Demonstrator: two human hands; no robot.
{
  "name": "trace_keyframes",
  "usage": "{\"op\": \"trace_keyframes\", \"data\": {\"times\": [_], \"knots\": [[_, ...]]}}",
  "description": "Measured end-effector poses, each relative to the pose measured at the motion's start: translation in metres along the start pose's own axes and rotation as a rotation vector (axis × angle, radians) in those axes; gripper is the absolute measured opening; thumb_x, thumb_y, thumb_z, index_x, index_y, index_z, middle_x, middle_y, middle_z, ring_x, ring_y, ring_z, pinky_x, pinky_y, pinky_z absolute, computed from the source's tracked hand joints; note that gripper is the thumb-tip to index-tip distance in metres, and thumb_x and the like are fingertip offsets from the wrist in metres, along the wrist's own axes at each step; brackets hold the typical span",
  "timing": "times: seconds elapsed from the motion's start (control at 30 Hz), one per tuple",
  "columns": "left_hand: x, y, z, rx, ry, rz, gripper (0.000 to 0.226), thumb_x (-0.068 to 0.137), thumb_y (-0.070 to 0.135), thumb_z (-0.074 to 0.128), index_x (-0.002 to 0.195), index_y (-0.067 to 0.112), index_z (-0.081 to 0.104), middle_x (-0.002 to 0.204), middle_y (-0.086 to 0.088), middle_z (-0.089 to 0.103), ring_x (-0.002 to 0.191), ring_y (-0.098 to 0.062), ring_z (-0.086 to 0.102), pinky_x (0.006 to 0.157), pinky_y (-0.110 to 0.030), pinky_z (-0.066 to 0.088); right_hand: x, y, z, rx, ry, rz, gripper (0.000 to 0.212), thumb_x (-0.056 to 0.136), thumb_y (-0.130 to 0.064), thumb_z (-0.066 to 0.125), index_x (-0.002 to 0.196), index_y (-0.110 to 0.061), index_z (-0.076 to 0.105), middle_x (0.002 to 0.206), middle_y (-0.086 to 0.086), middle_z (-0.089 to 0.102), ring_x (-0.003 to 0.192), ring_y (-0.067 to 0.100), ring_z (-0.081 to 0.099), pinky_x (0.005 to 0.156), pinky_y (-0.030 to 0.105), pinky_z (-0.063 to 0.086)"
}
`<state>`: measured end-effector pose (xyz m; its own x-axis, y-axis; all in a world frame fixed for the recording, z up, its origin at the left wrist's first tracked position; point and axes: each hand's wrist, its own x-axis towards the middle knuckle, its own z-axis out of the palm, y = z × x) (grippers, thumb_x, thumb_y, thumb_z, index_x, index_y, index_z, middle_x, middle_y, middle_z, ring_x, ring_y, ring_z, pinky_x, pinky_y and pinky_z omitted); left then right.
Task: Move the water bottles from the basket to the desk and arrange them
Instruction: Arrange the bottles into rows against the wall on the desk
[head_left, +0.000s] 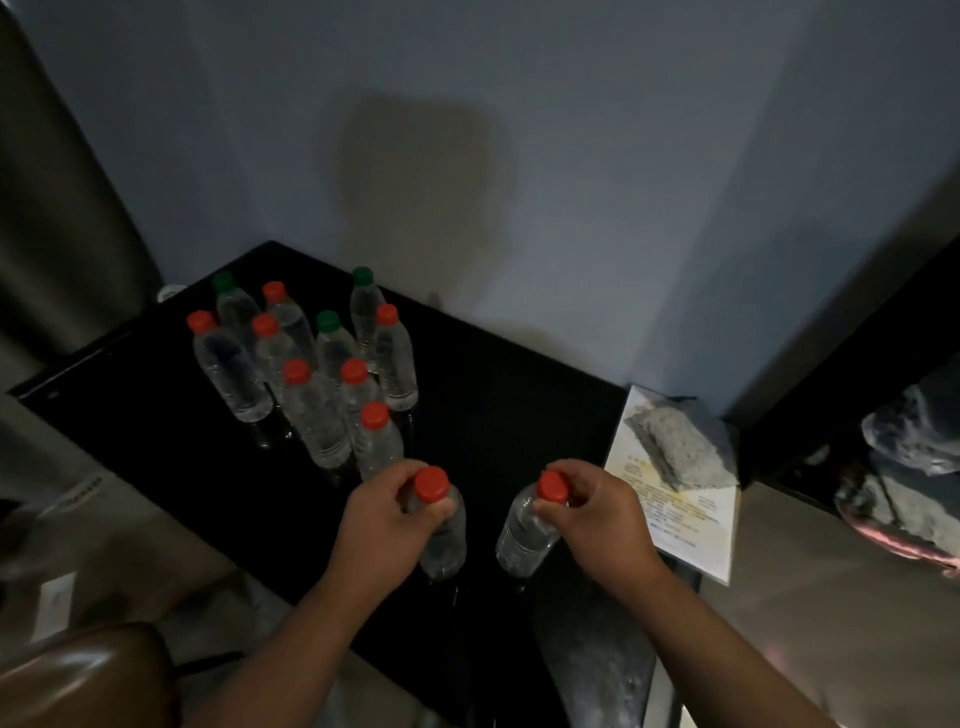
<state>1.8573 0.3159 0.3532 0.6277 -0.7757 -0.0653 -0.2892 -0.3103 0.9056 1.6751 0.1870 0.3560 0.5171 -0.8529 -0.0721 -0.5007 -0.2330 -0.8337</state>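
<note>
Gripping red-capped bottles by the neck, left hand and right hand pinch one each, lower centre. More bottles stand upper left on the desk.

Cluster of bottles on desk at back left, two bottles in front, paper to right

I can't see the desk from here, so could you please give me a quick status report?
Left hand and right hand each grip a red-capped bottle by the neck. Ten bottles stand grouped on the black desk. Paper at the right edge, clear of them.
</note>
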Motion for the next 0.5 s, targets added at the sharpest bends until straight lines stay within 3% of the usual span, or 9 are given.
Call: {"op": "trace_keyframes", "data": {"times": [0.2,0.4,0.5], "knots": [[0.043,0.006,0.042,-0.021,-0.002,0.005,0.025,0.075,0.011,0.076,0.082,0.032,0.062,0.082,0.008,0.066,0.078,0.002,0.061,0.07,-0.015,0.045,0.039,0.025,-0.001,-0.031,0.07,0.081,0.038,0.076,-0.025,0.081,0.11,-0.033,0.065,0.096,-0.018,0.066,0.09,-0.002,0.061,0.077,0.012,0.045],[0.07,-0.005,0.065,0.006,-0.029,0.01,0.024,0.075,0.015,0.077,0.085,0.031,0.063,0.083,0.01,0.066,0.08,-0.003,0.063,0.077,-0.031,0.054,0.057,0.038,0.001,-0.007,0.105,0.137,0.038,0.074,-0.026,0.081,0.109,-0.031,0.066,0.093,-0.017,0.066,0.088,-0.003,0.061,0.071,0.008,0.042],[0.076,-0.014,0.07,0.01,-0.045,0.028,0.026,0.075,0.015,0.077,0.084,0.034,0.062,0.084,0.012,0.065,0.081,-0.003,0.063,0.077,-0.031,0.054,0.06,0.04,0.002,-0.027,0.099,0.124,0.038,0.074,-0.027,0.082,0.109,-0.031,0.066,0.093,-0.017,0.066,0.088,-0.004,0.06,0.072,0.007,0.042]]}}
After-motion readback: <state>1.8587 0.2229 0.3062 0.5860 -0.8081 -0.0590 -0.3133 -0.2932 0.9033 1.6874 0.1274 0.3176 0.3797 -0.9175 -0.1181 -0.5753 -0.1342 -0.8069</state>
